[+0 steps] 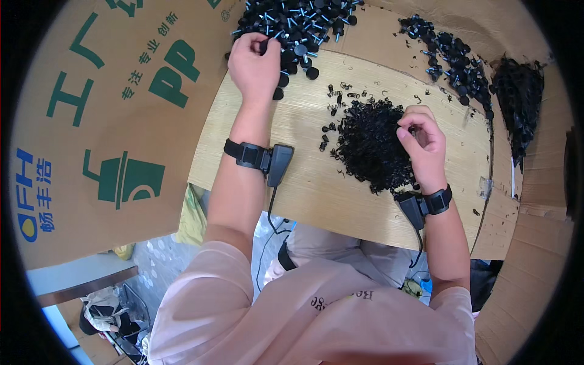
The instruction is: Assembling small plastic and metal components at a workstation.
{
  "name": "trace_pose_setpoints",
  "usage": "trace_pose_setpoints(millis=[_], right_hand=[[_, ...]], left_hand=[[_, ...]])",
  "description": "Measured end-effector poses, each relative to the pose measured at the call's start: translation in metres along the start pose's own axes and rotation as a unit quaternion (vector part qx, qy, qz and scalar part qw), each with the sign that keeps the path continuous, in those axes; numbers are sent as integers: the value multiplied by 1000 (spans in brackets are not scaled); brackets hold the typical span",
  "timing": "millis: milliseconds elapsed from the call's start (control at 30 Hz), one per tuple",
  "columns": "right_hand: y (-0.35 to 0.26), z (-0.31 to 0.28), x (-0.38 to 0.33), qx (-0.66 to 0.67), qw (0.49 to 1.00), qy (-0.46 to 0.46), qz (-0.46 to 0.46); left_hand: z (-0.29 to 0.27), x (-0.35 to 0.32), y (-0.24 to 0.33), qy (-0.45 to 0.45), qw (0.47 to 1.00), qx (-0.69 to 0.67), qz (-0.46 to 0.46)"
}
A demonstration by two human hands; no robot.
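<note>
At the far left of the board, a large heap of black round-headed screws (298, 27) with bare metal shanks lies under the fingers of my left hand (254, 68). Thumb and fingers of that hand are closed around a black screw head (263, 47). A dense mound of small black curled plastic pieces (371, 146) covers the middle right of the board. At its right edge my right hand (427, 146) has thumb and forefinger pinched together. Whatever sits in this pinch is too small and dark to name.
Both wrists wear black straps with cabled boxes (280, 164). The light wooden board (298, 134) bears scattered loose bits. More black-headed screws (450, 61) lie at the far right, beside a bunched black mesh-like thing (518, 103). Printed cardboard (121, 134) rises on the left; a cardboard wall (541, 176) stands right.
</note>
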State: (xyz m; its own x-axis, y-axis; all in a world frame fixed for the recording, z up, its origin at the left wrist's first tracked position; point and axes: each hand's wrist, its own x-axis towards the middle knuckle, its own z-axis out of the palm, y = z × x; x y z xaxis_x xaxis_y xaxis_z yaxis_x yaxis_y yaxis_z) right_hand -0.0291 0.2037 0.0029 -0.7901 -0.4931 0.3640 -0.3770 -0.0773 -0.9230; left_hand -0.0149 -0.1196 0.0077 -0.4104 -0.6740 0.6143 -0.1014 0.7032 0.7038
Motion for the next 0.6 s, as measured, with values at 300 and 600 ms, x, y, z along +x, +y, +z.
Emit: trace_pose_setpoints(millis=[300, 600], right_hand=[[-21, 2, -7, -153, 982, -25, -108], [-29, -1, -11, -284, 939, -26, -191]], left_hand=[[-2, -1, -10, -59, 981, 175, -62], [10, -14, 14, -34, 990, 109, 86]])
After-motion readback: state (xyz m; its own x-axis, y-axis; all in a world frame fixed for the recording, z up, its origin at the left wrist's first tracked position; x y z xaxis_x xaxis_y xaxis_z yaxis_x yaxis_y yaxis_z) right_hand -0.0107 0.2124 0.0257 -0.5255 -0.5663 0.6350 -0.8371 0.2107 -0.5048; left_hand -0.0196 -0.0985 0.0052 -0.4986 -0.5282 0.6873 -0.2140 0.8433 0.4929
